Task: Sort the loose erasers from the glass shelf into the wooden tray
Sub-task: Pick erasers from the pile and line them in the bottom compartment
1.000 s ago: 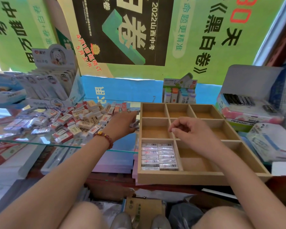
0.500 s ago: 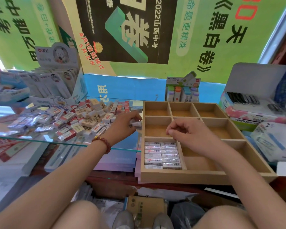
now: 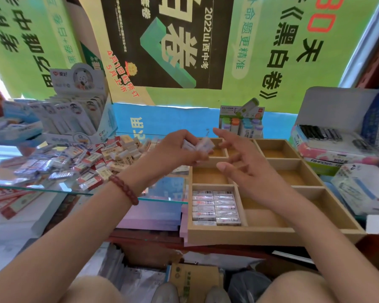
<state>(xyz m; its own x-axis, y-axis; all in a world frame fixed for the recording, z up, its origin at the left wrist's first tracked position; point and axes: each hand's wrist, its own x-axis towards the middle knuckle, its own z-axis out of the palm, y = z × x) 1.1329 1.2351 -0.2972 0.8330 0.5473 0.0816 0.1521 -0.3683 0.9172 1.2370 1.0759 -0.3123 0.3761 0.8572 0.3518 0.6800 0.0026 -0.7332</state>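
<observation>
Though cluttered, glass shelf [image 3: 31,188] beneath posters [image 3: 166,40]

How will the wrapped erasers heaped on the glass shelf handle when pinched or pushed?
Probably stiff and light: the left hand holds erasers in its fingertips and they show no bending. Glossy wrappers on the heap look slippery, so they likely slide on the glass shelf rather than roll.
</observation>
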